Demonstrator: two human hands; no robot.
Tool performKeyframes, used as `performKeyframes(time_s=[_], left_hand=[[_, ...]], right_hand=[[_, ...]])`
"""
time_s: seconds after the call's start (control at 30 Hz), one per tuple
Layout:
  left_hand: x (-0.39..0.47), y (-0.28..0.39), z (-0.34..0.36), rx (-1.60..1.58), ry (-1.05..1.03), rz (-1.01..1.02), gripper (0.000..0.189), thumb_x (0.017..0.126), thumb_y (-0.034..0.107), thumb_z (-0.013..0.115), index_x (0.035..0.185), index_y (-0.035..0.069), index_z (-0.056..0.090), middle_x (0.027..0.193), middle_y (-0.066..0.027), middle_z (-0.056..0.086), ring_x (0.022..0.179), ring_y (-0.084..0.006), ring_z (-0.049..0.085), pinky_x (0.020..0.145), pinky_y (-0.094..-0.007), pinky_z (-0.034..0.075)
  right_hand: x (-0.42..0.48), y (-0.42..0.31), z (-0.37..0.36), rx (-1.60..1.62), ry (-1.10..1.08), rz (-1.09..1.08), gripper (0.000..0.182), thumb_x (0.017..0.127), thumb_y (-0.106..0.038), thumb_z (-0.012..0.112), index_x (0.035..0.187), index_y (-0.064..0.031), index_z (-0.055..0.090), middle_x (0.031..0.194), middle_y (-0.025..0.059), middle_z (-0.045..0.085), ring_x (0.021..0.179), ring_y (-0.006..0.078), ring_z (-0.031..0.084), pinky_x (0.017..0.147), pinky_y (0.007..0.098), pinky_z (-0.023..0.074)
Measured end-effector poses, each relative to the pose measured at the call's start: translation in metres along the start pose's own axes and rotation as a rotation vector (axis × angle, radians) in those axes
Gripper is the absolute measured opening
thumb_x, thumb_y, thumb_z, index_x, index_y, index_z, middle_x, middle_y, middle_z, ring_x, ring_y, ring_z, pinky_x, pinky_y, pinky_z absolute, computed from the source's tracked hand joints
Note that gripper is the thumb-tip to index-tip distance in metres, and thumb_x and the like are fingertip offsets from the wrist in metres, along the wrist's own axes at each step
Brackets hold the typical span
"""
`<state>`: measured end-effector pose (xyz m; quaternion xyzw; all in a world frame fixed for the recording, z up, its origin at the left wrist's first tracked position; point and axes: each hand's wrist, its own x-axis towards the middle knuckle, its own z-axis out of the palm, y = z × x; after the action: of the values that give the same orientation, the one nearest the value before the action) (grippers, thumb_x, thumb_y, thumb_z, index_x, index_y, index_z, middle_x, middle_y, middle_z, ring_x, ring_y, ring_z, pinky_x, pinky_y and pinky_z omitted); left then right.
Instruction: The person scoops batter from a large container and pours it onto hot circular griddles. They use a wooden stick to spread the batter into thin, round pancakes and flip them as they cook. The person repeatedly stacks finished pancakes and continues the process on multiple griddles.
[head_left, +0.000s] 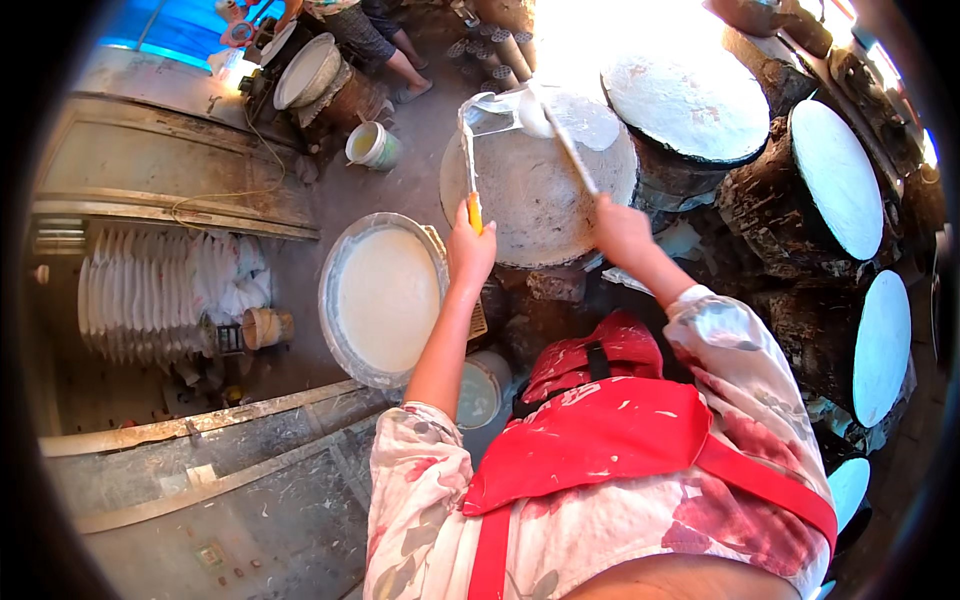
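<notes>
My left hand (471, 249) grips the orange handle (475, 212) of a batter-coated metal-framed tool, whose bent upper end (487, 116) lies over the far side of a round griddle (532, 214). A long pale stick (571, 154) is in my right hand (624, 231); its rounded, white-coated end (532, 116) meets the tool's frame. Wet white batter (592, 120) covers the far right of the griddle, while the near surface looks dry and grey-brown. Just left of the griddle stands a wide basin (386, 300) of creamy batter.
More griddles bearing white sheets (686, 109) (836, 180) (881, 349) curve around my right. A bucket (484, 386) stands by my left elbow. Farther off are a small bucket (373, 146), perforated coal briquettes (510, 56) and another person's legs (405, 67). A worktop (247, 517) fills the lower left.
</notes>
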<state>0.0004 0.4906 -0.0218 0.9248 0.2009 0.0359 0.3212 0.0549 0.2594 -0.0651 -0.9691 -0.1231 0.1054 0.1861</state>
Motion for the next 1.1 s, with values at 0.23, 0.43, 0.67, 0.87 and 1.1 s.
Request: performKeyframes(time_s=[0.23,0.43,0.67,0.87,1.1], left_hand=[[-0.017,-0.016,-0.012,-0.064,0.069,-0.029,0.057,0.081,0.017,0.063,0.132,0.004,0.040,0.109,-0.0233,0.060,0.101,-0.0369,0.058,0.085,-0.0404,0.045],[-0.026,-0.016,-0.013,-0.113,0.036,-0.049,0.057,0.080,0.016,0.063,0.132,0.006,0.041,0.110,-0.0205,0.060,0.100,-0.0349,0.058,0.084,-0.0390,0.046],[-0.038,-0.025,-0.022,-0.211,0.012,-0.109,0.057,0.080,0.014,0.063,0.132,0.009,0.042,0.115,-0.0184,0.058,0.104,-0.0319,0.057,0.088,-0.0360,0.044],[-0.054,-0.040,-0.033,-0.356,0.019,-0.244,0.056,0.080,0.011,0.064,0.131,0.005,0.044,0.121,-0.0161,0.056,0.111,-0.0267,0.054,0.094,-0.0342,0.041],[-0.068,-0.045,-0.036,-0.420,-0.003,-0.277,0.054,0.082,0.009,0.062,0.132,0.003,0.042,0.094,-0.0109,0.060,0.076,-0.0172,0.058,0.068,-0.0296,0.047]], right_hand=[[0.016,0.018,-0.023,-0.048,0.098,-0.078,0.010,0.080,-0.012,0.054,0.083,-0.0024,0.054,0.070,0.0151,0.066,0.066,0.0293,0.067,0.057,0.0391,0.0534],[0.016,-0.019,-0.005,-0.075,-0.042,-0.243,0.011,0.080,-0.011,0.050,0.085,-0.0018,0.054,0.071,0.0185,0.065,0.065,0.0339,0.066,0.057,0.0438,0.0521],[0.034,0.000,-0.009,-0.209,-0.017,-0.211,0.010,0.080,-0.010,0.050,0.085,-0.0024,0.055,0.072,0.0155,0.066,0.067,0.0281,0.068,0.057,0.0384,0.0534],[0.053,0.011,-0.025,-0.160,0.051,-0.232,0.009,0.080,-0.010,0.049,0.081,-0.0018,0.052,0.066,0.0171,0.064,0.062,0.0313,0.065,0.054,0.0423,0.0516],[0.053,-0.002,-0.016,-0.276,-0.142,-0.418,0.013,0.082,-0.011,0.048,0.089,-0.0006,0.052,0.071,0.0132,0.065,0.064,0.0285,0.066,0.054,0.0383,0.0522]])
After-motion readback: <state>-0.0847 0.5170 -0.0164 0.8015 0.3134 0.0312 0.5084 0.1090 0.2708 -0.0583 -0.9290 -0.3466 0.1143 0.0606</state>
